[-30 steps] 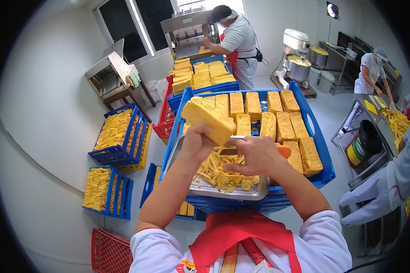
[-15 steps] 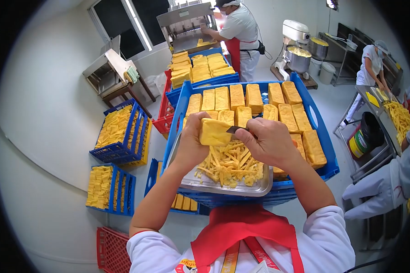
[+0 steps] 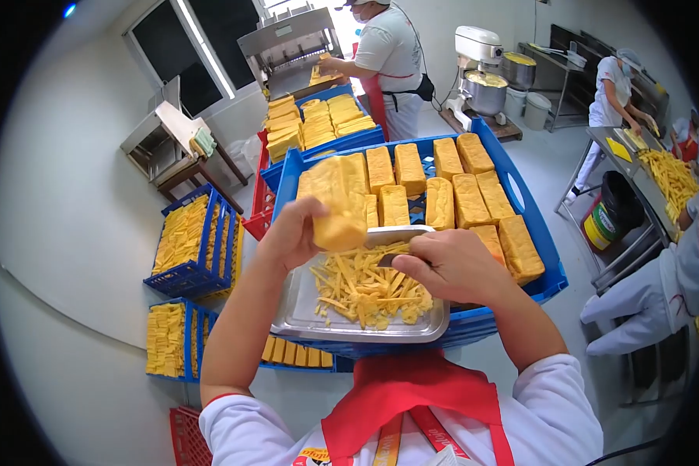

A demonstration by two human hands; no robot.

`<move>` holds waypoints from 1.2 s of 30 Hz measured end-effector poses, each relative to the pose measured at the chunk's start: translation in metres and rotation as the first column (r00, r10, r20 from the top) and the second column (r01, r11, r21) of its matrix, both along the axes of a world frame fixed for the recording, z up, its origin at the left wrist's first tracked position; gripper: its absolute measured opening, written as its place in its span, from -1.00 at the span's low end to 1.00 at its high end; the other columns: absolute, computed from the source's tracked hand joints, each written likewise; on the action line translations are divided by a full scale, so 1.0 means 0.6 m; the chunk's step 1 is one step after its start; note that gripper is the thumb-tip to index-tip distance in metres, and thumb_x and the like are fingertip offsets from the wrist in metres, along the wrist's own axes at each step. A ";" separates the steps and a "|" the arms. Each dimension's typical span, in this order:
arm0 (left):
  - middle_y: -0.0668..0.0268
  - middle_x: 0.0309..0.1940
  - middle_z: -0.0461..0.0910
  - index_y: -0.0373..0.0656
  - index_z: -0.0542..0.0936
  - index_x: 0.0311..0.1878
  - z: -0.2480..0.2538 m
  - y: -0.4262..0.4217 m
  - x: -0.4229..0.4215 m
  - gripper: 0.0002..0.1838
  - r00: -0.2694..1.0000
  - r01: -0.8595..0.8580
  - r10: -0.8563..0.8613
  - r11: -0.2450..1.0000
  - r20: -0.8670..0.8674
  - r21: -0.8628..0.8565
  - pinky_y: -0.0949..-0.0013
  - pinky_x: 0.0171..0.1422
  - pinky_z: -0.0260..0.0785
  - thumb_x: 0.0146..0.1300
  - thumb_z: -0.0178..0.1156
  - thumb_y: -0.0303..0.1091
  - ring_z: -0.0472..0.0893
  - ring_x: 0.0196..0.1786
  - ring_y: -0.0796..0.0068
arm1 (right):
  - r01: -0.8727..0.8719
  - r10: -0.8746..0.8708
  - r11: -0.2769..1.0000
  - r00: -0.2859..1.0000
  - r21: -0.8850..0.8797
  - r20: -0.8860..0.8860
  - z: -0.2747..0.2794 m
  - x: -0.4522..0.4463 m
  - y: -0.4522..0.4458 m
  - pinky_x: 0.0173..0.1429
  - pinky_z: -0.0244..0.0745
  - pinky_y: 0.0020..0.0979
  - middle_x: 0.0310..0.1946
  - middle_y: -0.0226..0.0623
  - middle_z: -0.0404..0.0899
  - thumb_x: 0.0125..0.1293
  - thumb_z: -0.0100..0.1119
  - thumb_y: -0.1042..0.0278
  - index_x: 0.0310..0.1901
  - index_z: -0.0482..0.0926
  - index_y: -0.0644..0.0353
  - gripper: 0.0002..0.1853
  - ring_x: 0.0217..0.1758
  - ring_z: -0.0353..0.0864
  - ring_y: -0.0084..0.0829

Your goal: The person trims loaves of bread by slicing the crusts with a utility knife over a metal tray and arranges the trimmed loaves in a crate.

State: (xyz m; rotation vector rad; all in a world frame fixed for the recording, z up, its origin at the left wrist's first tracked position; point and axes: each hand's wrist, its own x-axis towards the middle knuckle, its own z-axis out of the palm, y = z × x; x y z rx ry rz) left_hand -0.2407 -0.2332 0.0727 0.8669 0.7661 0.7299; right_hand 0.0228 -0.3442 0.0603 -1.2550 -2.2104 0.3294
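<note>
A yellow loaf [image 3: 332, 203], blurred by motion, is tilted in my left hand [image 3: 289, 233], whose fingers grip its lower left side. My right hand [image 3: 457, 264] is closed round a knife [image 3: 391, 259]; part of the dark blade shows past my fingers, and the handle is hidden. Beneath both hands lies a metal tray [image 3: 295, 312] with yellow trimmings [image 3: 365, 291] heaped in it. The tray rests on the near left part of a blue crate [image 3: 532, 210], where several golden loaves [image 3: 467, 199] stand in rows.
Behind, another blue crate [image 3: 370, 140] holds stacked slices, and a person [image 3: 390, 54] works at a slicing machine [image 3: 291, 46]. Filled crates [image 3: 180, 273] are stacked at the left. A mixer [image 3: 481, 74] stands back right. More people [image 3: 610, 93] are beside a metal table [image 3: 633, 172].
The loaf has swung up and left in my left hand, away from the knife. My right hand has shifted slightly down and left. The whole view has also shifted.
</note>
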 end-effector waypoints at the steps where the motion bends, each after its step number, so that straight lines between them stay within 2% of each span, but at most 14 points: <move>1: 0.02 0.10 0.62 -0.40 0.41 0.32 -0.006 0.025 -0.006 -0.33 0.979 0.175 -0.167 0.982 0.118 -0.064 0.11 0.22 0.55 0.20 0.05 -0.14 0.69 0.04 0.12 | 0.027 -0.023 0.999 0.993 0.029 -0.118 -0.002 0.009 -0.006 -0.29 0.44 -0.07 -0.50 -0.04 0.58 0.49 0.09 -0.04 -0.42 0.58 0.24 -0.52 -0.38 0.61 0.02; 2: 0.02 0.10 0.62 -0.40 0.41 0.32 -0.010 0.036 0.007 -0.33 0.979 0.181 -0.175 0.982 0.107 -0.055 0.11 0.22 0.55 0.20 0.05 -0.14 0.69 0.04 0.12 | 0.033 -0.028 0.999 0.991 0.040 -0.128 0.000 0.022 -0.014 -0.29 0.44 -0.07 -0.50 -0.04 0.58 0.49 0.09 -0.04 -0.42 0.58 0.24 -0.52 -0.38 0.61 0.02; 4: -0.04 0.15 0.59 -0.41 0.40 0.36 -0.012 0.047 0.048 -0.29 0.638 0.620 -0.538 0.783 0.550 0.047 0.05 0.25 0.52 0.21 0.02 -0.10 0.69 0.01 0.09 | 0.152 -0.165 0.986 0.952 -0.071 -0.256 0.008 0.053 -0.031 -0.26 0.50 -0.11 -0.49 -0.03 0.60 0.48 0.10 -0.05 -0.37 0.62 0.27 -0.52 -0.36 0.66 -0.02; 6: -0.01 0.23 0.55 -0.37 0.36 0.42 -0.024 0.040 0.067 -0.25 0.686 0.613 -0.584 0.785 0.434 0.088 0.09 0.31 0.46 0.15 0.16 -0.23 0.65 0.12 0.19 | 0.172 -0.193 0.981 0.911 -0.090 -0.365 -0.003 0.082 -0.048 -0.30 0.46 -0.13 -0.53 -0.03 0.56 0.48 0.13 -0.02 -0.39 0.61 0.28 -0.53 -0.41 0.63 -0.03; 7: 0.05 0.26 0.53 -0.31 0.35 0.45 -0.025 0.020 0.082 -0.22 0.842 0.446 -0.513 0.837 0.168 0.317 0.14 0.34 0.42 0.08 0.23 -0.35 0.60 0.18 0.26 | 0.186 -0.231 0.972 0.864 -0.143 -0.448 -0.009 0.094 -0.053 -0.35 0.42 -0.16 -0.56 -0.03 0.52 0.48 0.15 0.01 -0.40 0.60 0.28 -0.55 -0.46 0.59 -0.05; 8: 0.11 0.30 0.51 -0.25 0.35 0.47 -0.022 0.003 0.097 -0.16 0.941 0.307 -0.333 0.773 -0.056 0.555 0.19 0.37 0.38 0.02 0.30 -0.48 0.56 0.24 0.33 | 0.190 -0.238 0.970 0.855 -0.149 -0.461 -0.013 0.107 -0.057 -0.35 0.42 -0.16 -0.56 -0.03 0.52 0.48 0.15 0.01 -0.40 0.60 0.28 -0.55 -0.46 0.59 -0.05; 9: 0.26 0.26 0.50 -0.14 0.40 0.44 -0.002 -0.007 0.114 -0.12 0.908 0.396 -0.389 0.668 -0.158 0.631 0.30 0.42 0.28 -0.08 0.34 -0.70 0.48 0.29 0.43 | 0.181 -0.239 0.970 0.846 -0.165 -0.477 -0.019 0.118 -0.063 -0.38 0.38 -0.17 -0.59 -0.05 0.49 0.48 0.16 0.01 -0.42 0.58 0.29 -0.53 -0.51 0.53 -0.08; 10: 0.26 0.26 0.50 -0.14 0.40 0.44 -0.007 0.001 0.120 -0.12 0.904 0.407 -0.396 0.680 -0.163 0.610 0.30 0.42 0.28 -0.08 0.34 -0.70 0.48 0.29 0.43 | 0.168 -0.241 0.968 0.836 -0.188 -0.493 -0.027 0.125 -0.069 -0.41 0.34 -0.18 -0.61 -0.08 0.45 0.49 0.17 0.01 -0.45 0.56 0.29 -0.52 -0.55 0.47 -0.10; 12: 0.32 0.15 0.49 -0.11 0.46 0.36 -0.023 0.011 0.120 -0.26 0.904 0.425 -0.244 0.430 -0.350 0.797 0.35 0.43 0.25 0.03 0.35 -0.68 0.48 0.26 0.45 | 0.195 -0.263 0.963 0.835 -0.188 -0.483 -0.037 0.131 -0.071 -0.45 0.28 -0.19 -0.63 -0.10 0.41 0.51 0.15 -0.02 -0.46 0.53 0.29 -0.49 -0.59 0.39 -0.14; 16: 0.36 0.11 0.43 -0.14 0.50 0.28 -0.021 0.020 0.125 -0.33 0.927 0.370 -0.257 0.522 -0.272 0.768 0.41 0.42 0.23 0.05 0.42 -0.68 0.45 0.25 0.49 | 0.197 -0.262 0.964 0.832 -0.181 -0.490 -0.042 0.133 -0.059 -0.45 0.29 -0.19 -0.63 -0.09 0.41 0.49 0.16 -0.03 -0.46 0.54 0.28 -0.49 -0.59 0.40 -0.15; 24: 0.37 0.12 0.44 -0.14 0.49 0.29 -0.035 0.029 0.111 -0.30 0.938 0.347 -0.200 0.501 -0.283 0.793 0.38 0.44 0.22 0.03 0.43 -0.70 0.46 0.25 0.47 | 0.231 -0.243 0.970 0.895 -0.078 -0.373 -0.027 0.099 -0.027 -0.38 0.40 -0.11 -0.57 -0.05 0.51 0.48 0.12 -0.08 -0.45 0.56 0.25 -0.48 -0.48 0.56 0.02; 27: 0.33 0.11 0.48 -0.20 0.43 0.36 -0.026 0.032 0.107 -0.24 0.938 0.340 -0.161 0.591 -0.306 0.731 0.35 0.35 0.37 0.04 0.47 -0.61 0.52 0.20 0.46 | 0.243 -0.244 0.969 0.899 -0.049 -0.363 -0.021 0.093 -0.021 -0.37 0.41 -0.09 -0.56 -0.05 0.53 0.49 0.11 -0.09 -0.45 0.57 0.25 -0.47 -0.47 0.57 0.03; 29: 0.24 0.13 0.53 -0.28 0.34 0.44 0.000 0.039 0.131 -0.15 0.934 0.229 0.032 0.713 -0.357 0.662 0.30 0.19 0.53 0.07 0.50 -0.48 0.58 0.18 0.44 | 0.265 -0.267 0.962 0.887 -0.057 -0.376 -0.020 0.101 -0.020 -0.37 0.42 -0.09 -0.56 -0.04 0.53 0.48 0.11 -0.09 -0.45 0.57 0.25 -0.47 -0.47 0.57 0.03; 36: -0.08 0.21 0.50 -0.32 0.28 0.47 -0.010 0.192 0.311 -0.04 0.652 0.254 0.427 0.655 -0.627 0.711 0.24 0.07 0.60 0.09 0.49 -0.05 0.70 0.04 0.17 | 0.274 -0.325 0.945 0.836 -0.177 -0.441 -0.044 0.122 -0.035 -0.37 0.43 -0.10 -0.56 -0.01 0.52 0.47 0.15 -0.13 -0.45 0.58 0.27 -0.45 -0.45 0.59 0.04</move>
